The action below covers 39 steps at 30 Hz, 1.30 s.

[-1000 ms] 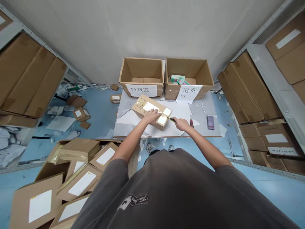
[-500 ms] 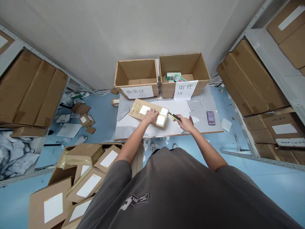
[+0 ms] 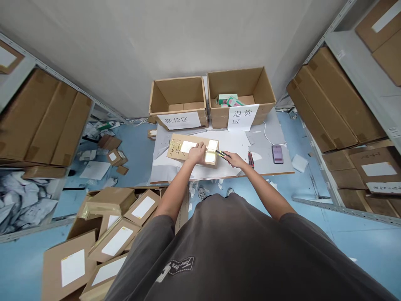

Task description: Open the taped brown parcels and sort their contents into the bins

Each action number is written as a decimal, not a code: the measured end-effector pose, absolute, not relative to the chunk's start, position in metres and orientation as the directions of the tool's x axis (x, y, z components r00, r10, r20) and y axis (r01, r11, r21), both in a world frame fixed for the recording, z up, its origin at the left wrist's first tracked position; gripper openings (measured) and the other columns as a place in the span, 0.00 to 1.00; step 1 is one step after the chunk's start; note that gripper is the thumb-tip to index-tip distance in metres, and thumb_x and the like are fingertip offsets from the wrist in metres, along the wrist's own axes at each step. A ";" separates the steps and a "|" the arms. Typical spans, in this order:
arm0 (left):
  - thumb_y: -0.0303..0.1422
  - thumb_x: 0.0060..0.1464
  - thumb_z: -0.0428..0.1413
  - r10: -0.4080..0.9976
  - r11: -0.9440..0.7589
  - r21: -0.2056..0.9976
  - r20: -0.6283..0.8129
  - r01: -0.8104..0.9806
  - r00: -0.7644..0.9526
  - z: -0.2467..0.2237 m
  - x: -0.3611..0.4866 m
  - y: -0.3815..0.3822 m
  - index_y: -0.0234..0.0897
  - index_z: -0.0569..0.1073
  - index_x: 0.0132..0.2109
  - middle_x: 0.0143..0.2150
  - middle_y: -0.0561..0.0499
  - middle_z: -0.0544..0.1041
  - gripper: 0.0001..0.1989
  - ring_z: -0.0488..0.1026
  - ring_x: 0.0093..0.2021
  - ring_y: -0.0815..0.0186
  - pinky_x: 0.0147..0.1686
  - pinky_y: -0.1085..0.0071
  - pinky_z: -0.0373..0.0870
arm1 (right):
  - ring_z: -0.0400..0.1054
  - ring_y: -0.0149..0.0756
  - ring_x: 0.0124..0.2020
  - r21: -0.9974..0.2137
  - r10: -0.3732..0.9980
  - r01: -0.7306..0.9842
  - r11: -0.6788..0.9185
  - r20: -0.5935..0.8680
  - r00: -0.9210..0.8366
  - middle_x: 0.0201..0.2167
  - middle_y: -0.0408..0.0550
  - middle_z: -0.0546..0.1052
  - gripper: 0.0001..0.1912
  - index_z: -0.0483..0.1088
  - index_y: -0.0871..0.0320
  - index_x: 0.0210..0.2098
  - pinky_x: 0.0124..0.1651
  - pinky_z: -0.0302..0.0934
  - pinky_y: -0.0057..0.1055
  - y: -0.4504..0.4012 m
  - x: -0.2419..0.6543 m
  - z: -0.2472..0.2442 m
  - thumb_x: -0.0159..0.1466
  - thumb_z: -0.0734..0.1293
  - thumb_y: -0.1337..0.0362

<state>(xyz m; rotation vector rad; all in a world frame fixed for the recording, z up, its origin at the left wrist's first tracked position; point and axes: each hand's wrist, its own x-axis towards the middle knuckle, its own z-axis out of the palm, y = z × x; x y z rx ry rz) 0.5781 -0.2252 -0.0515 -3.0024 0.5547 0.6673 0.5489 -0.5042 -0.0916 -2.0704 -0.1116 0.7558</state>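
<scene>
A taped cardboard box [image 3: 178, 154] with white labels and handwriting on its left end lies on the worktable [image 3: 275, 167]. My left hand [image 3: 196, 154] presses on top of it near the middle and steadies it. In my right hand [image 3: 234, 160] is a black and yellow utility knife [image 3: 223, 155], gripped by its handle. Its tip reaches the tape and labels at the right end of the box; whether it cuts in cannot be made out. Just right of that hand a red and black tool [image 3: 251, 159] lies on the table.
Two open cartons with paper signs, a left one [image 3: 153, 98] and a right one [image 3: 272, 96] holding small green and pink packs, stand at the back. A phone [image 3: 277, 154] lies on the right. Parcels [image 3: 108, 200] fill a big carton at lower left. Shelves flank both sides.
My right hand has moved left, bringing the knife tip from beside the box onto its right end. The box has turned slightly and now lies straighter, with my left hand still on it.
</scene>
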 end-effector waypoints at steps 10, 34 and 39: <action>0.44 0.42 0.77 -0.317 -0.942 0.040 -0.427 -0.333 0.847 -0.054 0.581 -0.224 0.42 0.62 0.71 0.80 0.35 0.58 0.54 0.60 0.77 0.42 0.71 0.51 0.65 | 0.59 0.28 0.14 -0.845 0.371 -0.288 -0.450 -0.470 0.801 0.17 0.33 0.66 0.26 0.71 0.56 0.73 0.17 0.56 0.22 -0.509 0.552 -0.113 0.77 0.63 0.61; 0.43 0.39 0.78 -0.330 -0.940 0.068 -0.427 -0.333 0.842 -0.063 0.586 -0.221 0.43 0.61 0.72 0.78 0.35 0.59 0.56 0.62 0.75 0.43 0.70 0.52 0.65 | 0.59 0.28 0.14 -0.826 0.422 -0.224 -0.517 -0.474 0.773 0.19 0.34 0.67 0.24 0.73 0.54 0.71 0.21 0.57 0.22 -0.505 0.568 -0.110 0.78 0.62 0.61; 0.45 0.38 0.78 -0.312 -0.945 0.055 -0.457 -0.323 0.833 -0.064 0.587 -0.222 0.44 0.60 0.73 0.80 0.35 0.57 0.59 0.60 0.77 0.41 0.71 0.51 0.65 | 0.57 0.27 0.14 -0.856 0.426 -0.379 -0.352 -0.507 0.749 0.17 0.33 0.66 0.27 0.70 0.59 0.72 0.18 0.54 0.20 -0.497 0.554 -0.108 0.77 0.65 0.57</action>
